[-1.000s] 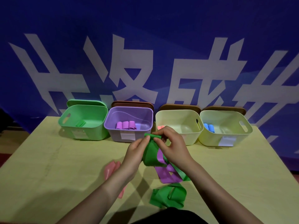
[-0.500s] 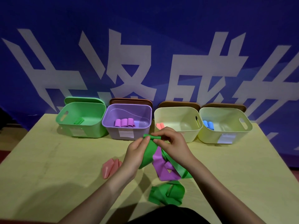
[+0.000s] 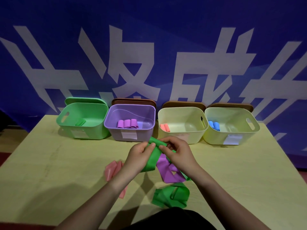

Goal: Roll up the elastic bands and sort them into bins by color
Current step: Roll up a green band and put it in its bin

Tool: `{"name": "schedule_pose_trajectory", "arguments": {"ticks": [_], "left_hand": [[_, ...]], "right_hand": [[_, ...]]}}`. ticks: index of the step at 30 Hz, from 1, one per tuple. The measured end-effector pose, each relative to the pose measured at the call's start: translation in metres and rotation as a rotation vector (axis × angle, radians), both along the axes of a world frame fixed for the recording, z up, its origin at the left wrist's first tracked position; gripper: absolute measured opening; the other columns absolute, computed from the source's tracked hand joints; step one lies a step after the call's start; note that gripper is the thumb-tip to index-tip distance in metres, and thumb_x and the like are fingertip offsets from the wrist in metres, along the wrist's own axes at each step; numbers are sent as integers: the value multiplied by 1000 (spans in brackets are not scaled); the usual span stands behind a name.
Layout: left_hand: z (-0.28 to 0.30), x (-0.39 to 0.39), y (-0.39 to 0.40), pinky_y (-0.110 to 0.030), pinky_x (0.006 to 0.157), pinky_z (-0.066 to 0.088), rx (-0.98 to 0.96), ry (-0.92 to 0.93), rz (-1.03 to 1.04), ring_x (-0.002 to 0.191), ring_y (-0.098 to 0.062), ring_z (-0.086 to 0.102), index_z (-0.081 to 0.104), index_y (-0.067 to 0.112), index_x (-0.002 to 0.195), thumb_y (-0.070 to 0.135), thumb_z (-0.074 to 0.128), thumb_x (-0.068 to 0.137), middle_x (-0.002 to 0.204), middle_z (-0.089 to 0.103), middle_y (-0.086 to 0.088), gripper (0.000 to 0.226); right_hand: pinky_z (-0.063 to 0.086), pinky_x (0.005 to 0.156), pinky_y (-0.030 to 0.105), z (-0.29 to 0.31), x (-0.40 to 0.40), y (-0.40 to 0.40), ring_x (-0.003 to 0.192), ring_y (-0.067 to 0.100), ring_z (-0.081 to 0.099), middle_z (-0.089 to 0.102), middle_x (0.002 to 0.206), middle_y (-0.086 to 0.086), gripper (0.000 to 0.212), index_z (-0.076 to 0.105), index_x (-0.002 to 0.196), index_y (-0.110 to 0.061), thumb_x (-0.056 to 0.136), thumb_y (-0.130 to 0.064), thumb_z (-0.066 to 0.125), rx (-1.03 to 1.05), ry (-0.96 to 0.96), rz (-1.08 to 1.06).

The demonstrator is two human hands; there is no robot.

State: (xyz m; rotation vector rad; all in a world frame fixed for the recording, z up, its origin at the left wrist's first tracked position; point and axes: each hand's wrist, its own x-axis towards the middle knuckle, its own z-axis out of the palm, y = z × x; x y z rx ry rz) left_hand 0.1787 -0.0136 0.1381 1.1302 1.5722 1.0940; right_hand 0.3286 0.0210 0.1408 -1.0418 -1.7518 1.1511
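Pinching green band (image 3: 153,156) between left hand (image 3: 139,155) and right hand (image 3: 180,152).

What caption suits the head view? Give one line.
Both hands, left and right, roll a green band before four bins.

Bin labels (image 3: 129,134) too blurred to read

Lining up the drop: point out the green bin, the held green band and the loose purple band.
green bin (image 3: 98,131): head view, front wall.
green band (image 3: 153,159): head view, strip hanging between the hands.
purple band (image 3: 167,175): head view, flat middle on the table.
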Motion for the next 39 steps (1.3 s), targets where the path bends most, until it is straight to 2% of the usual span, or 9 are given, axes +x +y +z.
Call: {"name": "schedule_pose_trajectory", "arguments": {"ticks": [3, 7, 15, 20, 25, 30, 33, 36, 39], "left_hand": [[2, 0, -3, -30, 63, 32, -52, -97, 31, 65, -16, 43, 59, 8, 76, 41, 65, 83, 68, 48, -10, 34], [5, 1, -5, -25, 67, 46, -91, -327, 98, 72, -18, 61, 70, 10, 80, 15, 58, 92, 77, 68, -9, 18], [7, 4, -3, -30, 69, 41, -101, -324, 78, 74, -16, 56, 62, 12, 81, 11, 49, 94, 77, 63, -5, 19], [7, 4, -2, -33, 89, 49, -92, -372, 47, 97, -18, 67, 68, 21, 103, 27, 47, 98, 103, 72, -7, 23], [5, 6, -1, -33, 91, 47, -44, -346, 39, 99, -18, 65, 67, 22, 104, 24, 42, 100, 106, 70, -6, 25], [7, 4, 2, -31, 82, 47, -15, -415, 26, 95, -18, 66, 66, 17, 107, 17, 40, 100, 100, 73, -4, 26], [8, 2, 2, -28, 79, 49, -3, -415, -13, 93, -15, 67, 65, 18, 104, 15, 38, 101, 97, 73, -1, 28], [11, 2, 1, -24, 76, 50, 32, -337, -46, 88, -12, 66, 63, 17, 101, 12, 37, 101, 93, 70, -1, 26], [13, 0, 0, -21, 76, 50, 27, -238, -76, 84, -6, 64, 60, 21, 100, 13, 36, 102, 90, 67, 3, 25]], "right_hand": [[45, 66, 16, 2, -1, 0, 69, 4, 53, 65, 80, -7, 24, 67, 88, -27, 85, -4, 67, 61, -40, 4], [43, 66, 15, 5, -6, 0, 69, 3, 52, 61, 80, -10, 24, 66, 88, -27, 86, -3, 66, 69, -13, 2], [43, 66, 18, 0, -6, 4, 69, 7, 51, 58, 83, 0, 24, 72, 96, -19, 81, -1, 68, 150, -27, -33], [48, 69, 23, 5, -2, 6, 77, 8, 55, 57, 83, -1, 32, 73, 107, -15, 81, 3, 69, 262, -103, -12], [48, 76, 17, 11, 1, 6, 85, 8, 57, 59, 92, 2, 33, 73, 111, -11, 81, -1, 62, 308, -110, 62], [47, 80, 22, 19, 5, 6, 95, 13, 57, 59, 99, 2, 35, 70, 112, -21, 86, -12, 50, 106, 12, 87], [51, 76, 27, 21, 3, 4, 85, 7, 61, 65, 87, -15, 23, 68, 110, -29, 94, -19, 55, -37, 79, 43], [45, 66, 15, 20, 1, 2, 65, 0, 56, 63, 65, -18, 18, 71, 98, -18, 96, -10, 55, -144, 116, 72], [45, 63, 17, 16, 0, 3, 60, 4, 56, 65, 64, -10, 16, 72, 95, -12, 93, -4, 58, -187, 119, 58]]}}
